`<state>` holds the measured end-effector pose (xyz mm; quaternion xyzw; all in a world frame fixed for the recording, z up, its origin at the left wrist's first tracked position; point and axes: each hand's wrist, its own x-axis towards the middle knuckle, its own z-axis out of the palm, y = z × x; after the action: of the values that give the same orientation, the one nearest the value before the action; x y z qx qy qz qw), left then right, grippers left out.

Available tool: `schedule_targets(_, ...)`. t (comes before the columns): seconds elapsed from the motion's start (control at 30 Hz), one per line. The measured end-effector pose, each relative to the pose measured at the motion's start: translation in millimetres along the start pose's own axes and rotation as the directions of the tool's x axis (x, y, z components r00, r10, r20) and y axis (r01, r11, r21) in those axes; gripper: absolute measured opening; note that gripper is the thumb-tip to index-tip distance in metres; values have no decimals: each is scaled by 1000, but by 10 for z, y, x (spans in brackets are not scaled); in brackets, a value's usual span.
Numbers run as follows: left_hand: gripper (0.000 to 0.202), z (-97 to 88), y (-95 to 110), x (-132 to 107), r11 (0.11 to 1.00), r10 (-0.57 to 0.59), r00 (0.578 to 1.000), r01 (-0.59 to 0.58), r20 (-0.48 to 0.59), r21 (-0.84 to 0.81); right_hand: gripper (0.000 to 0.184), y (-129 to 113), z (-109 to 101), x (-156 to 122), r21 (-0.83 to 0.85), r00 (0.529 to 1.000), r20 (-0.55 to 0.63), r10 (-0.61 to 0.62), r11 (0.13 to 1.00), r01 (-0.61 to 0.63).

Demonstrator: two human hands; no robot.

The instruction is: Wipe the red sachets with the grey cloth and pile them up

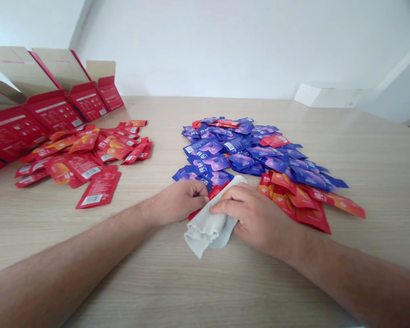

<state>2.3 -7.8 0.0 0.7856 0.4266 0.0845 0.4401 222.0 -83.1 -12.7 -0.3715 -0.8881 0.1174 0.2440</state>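
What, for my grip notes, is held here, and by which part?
A pale grey cloth folded over a red sachet: the left hand pinches its upper edge, the right hand presses on its top. Whether fingers touch the sachet is hidden.

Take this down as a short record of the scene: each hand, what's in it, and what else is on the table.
Left hand: fingertips at the upper end of the grey cloth, beside a red sachet; cannot tell which it holds
Right hand: closed over the grey cloth
Middle of table: blue sachets in a heap, red-orange sachets at its near right
Left of table: red sachets in a loose pile
Behind them: open red cartons
Surface: light wood-grain table
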Motion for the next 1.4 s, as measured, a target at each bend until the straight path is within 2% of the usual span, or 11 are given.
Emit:
schedule_targets(0.07,17,1,-3,0,1000,11,1000,-11,-3,13,30,-22,7,-3,-1,1000,8,-22,1000,22)
schedule_targets(0.2,17,-4,-27,7,998,53,999,-53,9,33,20,-88,22,-10,-1,985,93,-144,989,145)
schedule_targets(0.37,13,9,-56,20,1000,17,1000,-17,15,9,31,21,1,1,-5,1000,-18,-22,1000,22)
schedule_targets(0.57,14,0,-60,27,997,68,998,-68,4,46,21,-63,3,-6,19,988,77,-135,991,134)
schedule_targets(0.73,12,3,-21,10,1000,8,1000,-8,18,28,32,4,-2,2,0,999,-28,-18,1000,18)
schedule_targets(0.9,14,-7,-30,14,997,54,998,-55,13,56,22,-53,-12,-7,11,988,71,-140,990,139)
schedule_targets(1.07,13,0,-32,12,999,22,1000,-22,15,26,32,5,-11,3,-3,1000,-17,-17,1000,17)
schedule_targets(1.13,12,1,-22,8,999,29,1000,-29,11,29,31,2,-8,2,-3,999,-24,-30,1000,30)
schedule_targets(1.27,15,-5,-8,5,997,58,998,-58,13,44,22,-68,-3,-10,-3,988,70,-135,991,136)
schedule_targets(1.4,13,3,-2,1,999,35,999,-35,15,25,28,-43,-4,-10,-14,999,-1,-47,999,47)
